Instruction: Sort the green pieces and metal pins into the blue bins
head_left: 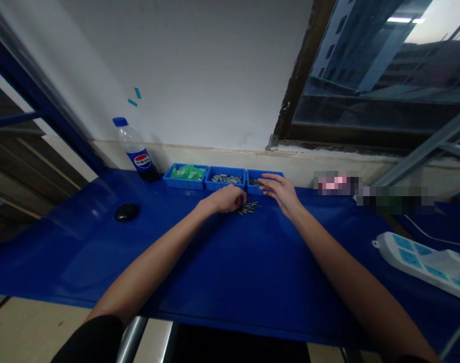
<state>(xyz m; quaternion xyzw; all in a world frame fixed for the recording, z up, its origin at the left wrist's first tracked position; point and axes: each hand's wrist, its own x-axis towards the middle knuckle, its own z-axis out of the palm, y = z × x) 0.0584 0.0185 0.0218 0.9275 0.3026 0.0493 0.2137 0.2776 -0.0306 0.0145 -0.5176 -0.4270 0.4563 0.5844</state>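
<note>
On the blue table, a small pile of thin, brass-coloured pieces like screws lies in front of the blue bins. My left hand is at the pile's left edge, its fingers curled together; what they hold, if anything, is hidden. Over the right bin, which has dark thin pieces in it, my right hand reaches with fingers spread and nothing visibly held. Grey metal pieces fill the middle bin. Green packets are in the left bin.
A cola bottle stands upright left of the bins, with a black mouse nearer on the table. At the right lies a white power strip with cables. Blurred items sit at the back right.
</note>
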